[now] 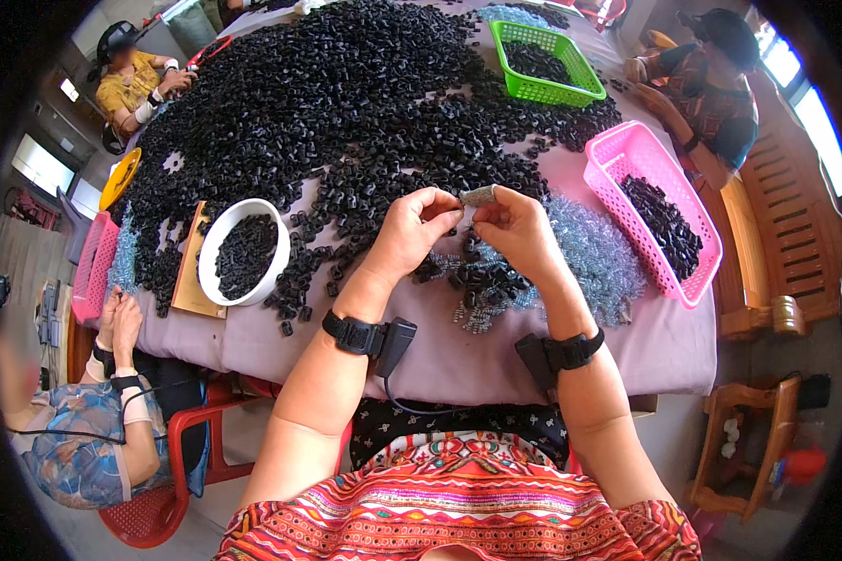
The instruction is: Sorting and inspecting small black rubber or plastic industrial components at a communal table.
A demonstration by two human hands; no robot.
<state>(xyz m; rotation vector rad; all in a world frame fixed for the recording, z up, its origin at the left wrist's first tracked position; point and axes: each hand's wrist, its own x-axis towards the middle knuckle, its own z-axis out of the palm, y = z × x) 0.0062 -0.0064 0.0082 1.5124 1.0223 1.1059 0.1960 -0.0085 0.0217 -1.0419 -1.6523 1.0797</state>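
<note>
Both hands meet over the near part of the table, fingertips almost touching. My left hand is closed in a pinch, with a small dark bit, likely one of the black plastic pieces, at its fingertips. My right hand is also pinched; a grey textured strip lies at its index fingertip, and I cannot tell whether it is wrapped on or held. What else the right fingers grip is too small to make out. Below the hands lie loose black plastic pieces and a heap of small clear bluish plastic parts.
A large pile of black pieces covers the table's far side. Left stands a white bowl beside a wooden board; right, a pink basket; farther, a green basket. Several people work around the cloth-covered table.
</note>
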